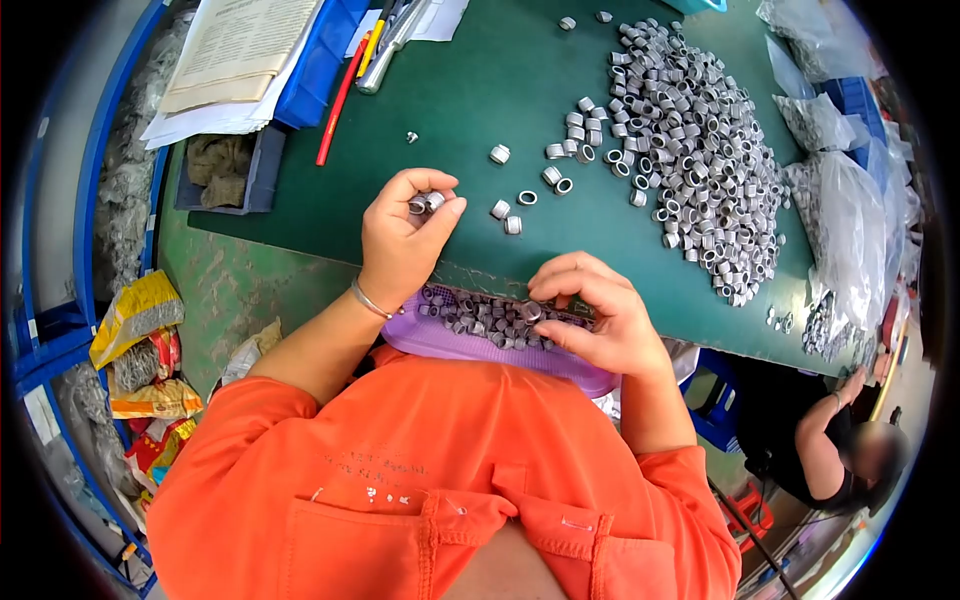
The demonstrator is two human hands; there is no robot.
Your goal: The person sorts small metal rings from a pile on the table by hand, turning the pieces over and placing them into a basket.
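Observation:
My left hand (408,235) is curled round a couple of small grey metal rings (432,201) just above the table edge. Between the thumb and fingers of my right hand (595,310) is another metal ring (530,311), held over a purple basket (412,335). Many similar rings (470,315) lie inside that basket, which sits against my lap below the table edge. A few loose rings (512,224) are on the green table (480,100) beyond my hands.
A large heap of metal rings (715,160) spreads over the table's right side, with plastic bags (850,220) beyond it. At the left are a red pencil (340,110), papers (235,50) and a grey bin (265,170) holding cloth. Another person (820,450) sits at the right.

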